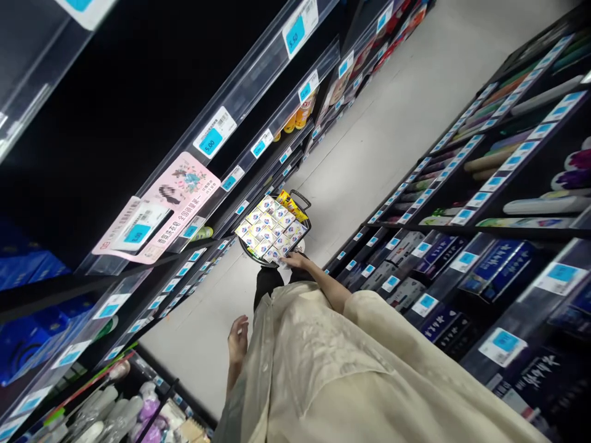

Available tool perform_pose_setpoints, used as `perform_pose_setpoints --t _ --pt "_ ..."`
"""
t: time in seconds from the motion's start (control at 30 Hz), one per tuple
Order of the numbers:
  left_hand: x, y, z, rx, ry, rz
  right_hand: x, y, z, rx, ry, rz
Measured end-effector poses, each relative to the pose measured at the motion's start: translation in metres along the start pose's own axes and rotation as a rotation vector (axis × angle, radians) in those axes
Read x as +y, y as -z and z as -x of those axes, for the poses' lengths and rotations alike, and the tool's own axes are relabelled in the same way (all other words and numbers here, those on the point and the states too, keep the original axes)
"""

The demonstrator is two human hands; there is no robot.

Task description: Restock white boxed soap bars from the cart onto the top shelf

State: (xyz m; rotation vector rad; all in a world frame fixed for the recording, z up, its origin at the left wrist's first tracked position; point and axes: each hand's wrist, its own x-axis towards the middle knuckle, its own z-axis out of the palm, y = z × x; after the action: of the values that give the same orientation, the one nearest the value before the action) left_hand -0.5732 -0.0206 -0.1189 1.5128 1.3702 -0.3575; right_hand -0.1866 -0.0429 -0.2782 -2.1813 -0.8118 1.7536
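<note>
My right hand [295, 260] reaches to the near right edge of a dark shopping basket [308, 226]. Its fingers close on the corner of a small white box at the edge of the stack; the exact grip is small in view. Many such small white boxes [270, 226], with blue and red logos, fill the basket in neat rows. Yellow packets [292, 204] lie at the basket's far side, beside a raised dark handle [301, 198]. My left hand [238, 335] hangs by my side over the floor, holding nothing, its fingers loosely bent and apart.
Dark shelves with blue price tags [215, 136] line the left, with a pink sign [161, 209] on one edge. Shelves on the right hold dark blue boxes [498, 267] and rolled goods. A pale floor [369, 123] runs between them. A bin of packaged goods [111, 406] stands lower left.
</note>
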Motion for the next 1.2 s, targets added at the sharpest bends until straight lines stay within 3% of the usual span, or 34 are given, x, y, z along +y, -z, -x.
perform_pose_setpoints --t 0.1,0.23,0.53,0.73,0.83,0.97,1.1,1.2 --pt "0.003 -0.010 -0.013 0.142 0.022 0.109 -0.012 0.005 0.007 0.003 0.064 -0.020" --pt "0.013 -0.017 -0.023 0.205 -0.004 0.241 -0.032 0.009 0.021 0.016 0.159 -0.045" --pt "0.037 -0.016 -0.040 0.185 -0.060 0.579 -0.088 -0.018 0.055 -0.061 0.489 -0.074" --pt "0.080 -0.010 -0.039 0.178 -0.055 1.185 -0.123 -0.040 0.086 -0.162 0.701 -0.073" --pt "0.097 -0.006 -0.031 0.174 -0.040 1.360 -0.136 -0.049 0.102 -0.172 0.793 -0.066" --pt "0.100 -0.001 -0.027 0.254 -0.010 1.511 -0.145 -0.056 0.110 -0.217 0.815 -0.122" --pt "0.091 0.005 -0.030 0.352 0.096 1.617 -0.140 -0.067 0.095 -0.317 0.763 -0.247" --pt "0.082 0.011 -0.032 0.404 0.185 1.679 -0.129 -0.075 0.068 -0.225 0.612 -0.228"
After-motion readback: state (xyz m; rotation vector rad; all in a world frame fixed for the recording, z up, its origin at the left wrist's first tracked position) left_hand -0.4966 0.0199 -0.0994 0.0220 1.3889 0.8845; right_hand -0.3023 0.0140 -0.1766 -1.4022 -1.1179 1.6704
